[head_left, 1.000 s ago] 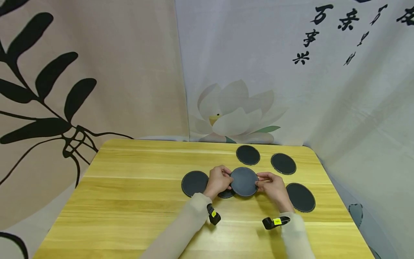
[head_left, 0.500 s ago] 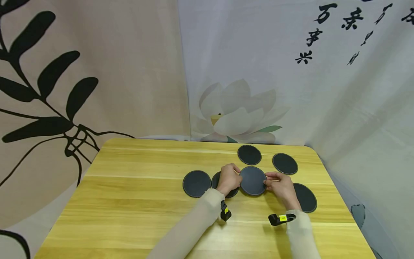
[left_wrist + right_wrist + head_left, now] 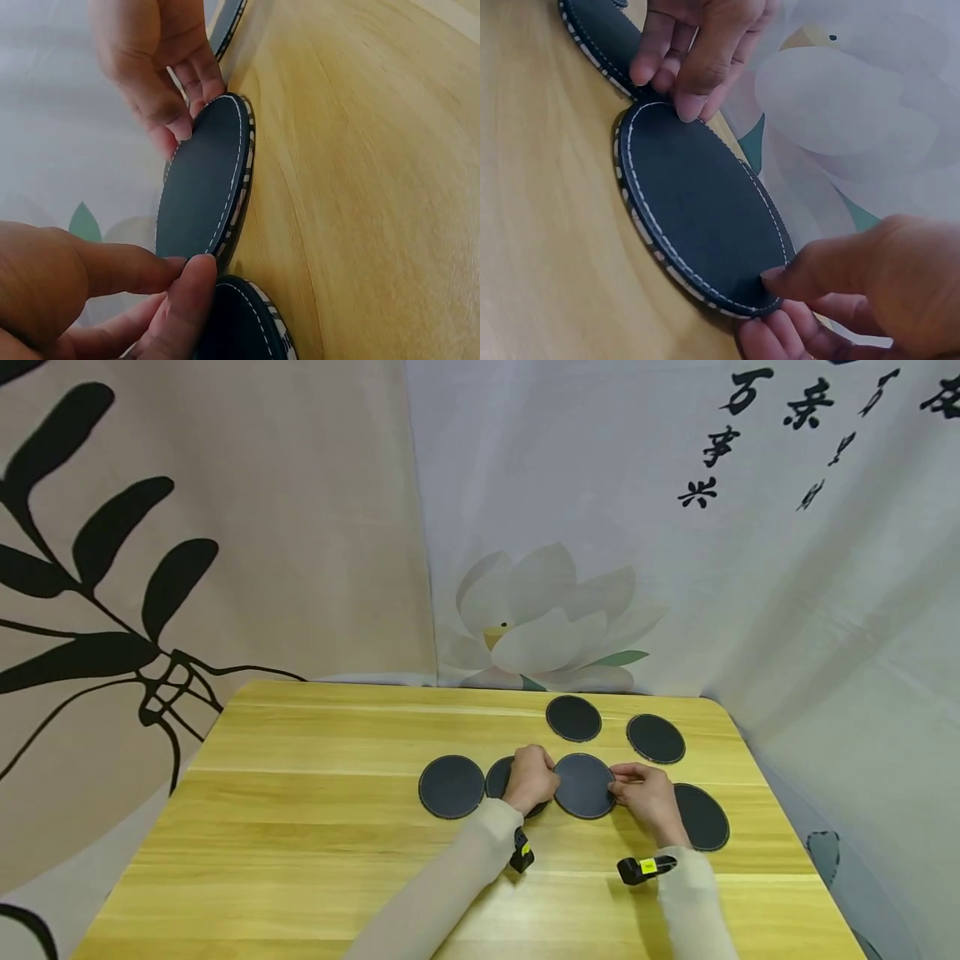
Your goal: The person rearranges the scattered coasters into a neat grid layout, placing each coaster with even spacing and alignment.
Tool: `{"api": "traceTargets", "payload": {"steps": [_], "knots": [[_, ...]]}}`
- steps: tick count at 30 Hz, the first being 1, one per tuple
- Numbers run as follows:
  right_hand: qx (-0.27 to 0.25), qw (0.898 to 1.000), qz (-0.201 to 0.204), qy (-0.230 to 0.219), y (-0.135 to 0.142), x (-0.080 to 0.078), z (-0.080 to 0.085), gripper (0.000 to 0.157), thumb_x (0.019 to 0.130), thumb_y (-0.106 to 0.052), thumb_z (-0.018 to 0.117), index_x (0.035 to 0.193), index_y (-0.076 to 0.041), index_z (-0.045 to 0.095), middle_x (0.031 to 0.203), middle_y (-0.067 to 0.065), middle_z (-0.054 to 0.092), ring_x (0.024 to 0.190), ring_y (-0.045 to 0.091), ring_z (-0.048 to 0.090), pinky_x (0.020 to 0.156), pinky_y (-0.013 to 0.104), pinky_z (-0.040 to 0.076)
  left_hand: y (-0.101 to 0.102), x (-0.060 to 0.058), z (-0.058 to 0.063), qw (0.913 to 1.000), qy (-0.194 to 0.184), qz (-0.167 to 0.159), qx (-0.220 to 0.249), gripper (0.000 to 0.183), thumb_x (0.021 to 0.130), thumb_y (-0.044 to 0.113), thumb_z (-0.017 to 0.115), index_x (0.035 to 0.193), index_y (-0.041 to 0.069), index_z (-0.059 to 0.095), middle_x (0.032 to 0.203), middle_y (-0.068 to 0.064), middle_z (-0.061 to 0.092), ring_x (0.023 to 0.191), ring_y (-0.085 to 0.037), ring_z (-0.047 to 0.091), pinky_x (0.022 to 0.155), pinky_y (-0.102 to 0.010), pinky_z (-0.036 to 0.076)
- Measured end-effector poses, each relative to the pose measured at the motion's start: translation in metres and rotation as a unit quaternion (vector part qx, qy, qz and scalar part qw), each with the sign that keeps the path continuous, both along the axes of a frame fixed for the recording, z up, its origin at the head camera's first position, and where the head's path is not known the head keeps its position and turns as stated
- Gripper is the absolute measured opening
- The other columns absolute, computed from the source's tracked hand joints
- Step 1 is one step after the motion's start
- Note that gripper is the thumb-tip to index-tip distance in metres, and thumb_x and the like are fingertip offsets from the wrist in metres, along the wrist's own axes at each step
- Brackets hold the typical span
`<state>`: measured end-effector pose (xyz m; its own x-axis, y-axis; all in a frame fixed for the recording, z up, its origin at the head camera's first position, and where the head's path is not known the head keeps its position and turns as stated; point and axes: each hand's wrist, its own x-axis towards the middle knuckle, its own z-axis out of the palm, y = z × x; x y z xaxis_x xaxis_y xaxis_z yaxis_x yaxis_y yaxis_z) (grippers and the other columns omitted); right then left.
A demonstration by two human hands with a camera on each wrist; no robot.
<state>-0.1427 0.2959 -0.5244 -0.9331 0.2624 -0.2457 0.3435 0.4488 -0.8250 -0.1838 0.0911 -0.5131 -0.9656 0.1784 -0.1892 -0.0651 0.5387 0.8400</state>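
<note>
Both hands hold one round dark coaster by opposite edges. White stitching rings its top, and its rim is patterned black and white, as the left wrist view shows. My left hand pinches its left edge between thumb and fingers, while my right hand pinches the right edge, thumb on top and fingers beneath. The held coaster is low at the tabletop; whether it fully touches is hard to tell. Partly hidden under my left hand lies a second coaster, close beside the held one. Left of that lies another coaster, edge to edge with it.
On the wooden table, more coasters lie flat: a back coaster, a back-right coaster and a right coaster partly behind my right hand. A printed cloth hangs behind the table's far edge.
Both hands have carried the held coaster a little to the right and lower toward the table. More of the second coaster shows left of my left hand.
</note>
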Motion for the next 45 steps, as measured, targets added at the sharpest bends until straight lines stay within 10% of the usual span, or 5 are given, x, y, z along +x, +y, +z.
{"api": "traceTargets", "payload": {"steps": [9, 22, 29, 34, 45], "knots": [[0.052, 0.999, 0.012, 0.004, -0.003, -0.001, -0.001, 0.029, 0.092, -0.008, 0.072, 0.12, 0.0, 0.072, 0.107, 0.016, 0.073, 0.081, 0.013, 0.069, 0.067, 0.021, 0.057, 0.002, -0.003, -0.005, 0.9997, -0.001, -0.021, -0.015, 0.054, 0.079, -0.015, 0.059, 0.047, 0.02, 0.033, 0.037, 0.004, 0.041, 0.029, -0.01, 0.039, 0.036, -0.023, 0.018], [0.109, 0.993, 0.03, 0.019, -0.005, -0.002, -0.002, 0.025, 0.091, -0.008, 0.072, 0.116, -0.003, 0.075, 0.103, 0.014, 0.074, 0.077, 0.013, 0.067, 0.064, 0.022, 0.053, 0.003, -0.007, -0.008, 0.9991, -0.02, -0.03, -0.024, 0.058, 0.081, -0.014, 0.059, 0.046, 0.021, 0.029, 0.036, 0.003, 0.041, 0.028, -0.01, 0.038, 0.036, -0.023, 0.016], [0.122, 0.991, 0.055, 0.023, -0.007, -0.002, 0.004, 0.027, 0.094, -0.014, 0.073, 0.118, -0.003, 0.073, 0.107, 0.015, 0.074, 0.091, 0.023, 0.07, 0.074, 0.029, 0.056, -0.002, -0.007, -0.005, 0.9993, -0.013, -0.035, 0.008, 0.047, 0.083, -0.011, 0.064, 0.051, 0.015, 0.043, 0.044, -0.005, 0.053, 0.041, -0.019, 0.063, 0.035, -0.02, 0.029], [0.099, 0.993, 0.056, 0.023, -0.008, -0.006, 0.012, 0.032, 0.095, -0.016, 0.071, 0.124, -0.002, 0.07, 0.115, 0.017, 0.07, 0.098, 0.026, 0.071, 0.074, 0.028, 0.056, -0.011, -0.01, 0.003, 0.9981, -0.013, -0.037, 0.048, 0.005, 0.086, -0.004, 0.074, 0.083, -0.002, 0.07, 0.082, -0.016, 0.07, 0.057, -0.026, 0.073, 0.047, -0.022, 0.054], [0.082, 0.993, 0.077, 0.031, 0.004, -0.021, 0.024, 0.044, 0.098, -0.017, 0.069, 0.137, 0.0, 0.06, 0.127, 0.022, 0.065, 0.105, 0.03, 0.071, 0.078, 0.029, 0.06, -0.017, -0.041, 0.018, 0.997, -0.004, -0.042, 0.065, 0.025, 0.09, 0.012, 0.079, 0.109, -0.001, 0.07, 0.091, -0.01, 0.072, 0.067, -0.03, 0.072, 0.058, -0.031, 0.06]]}}
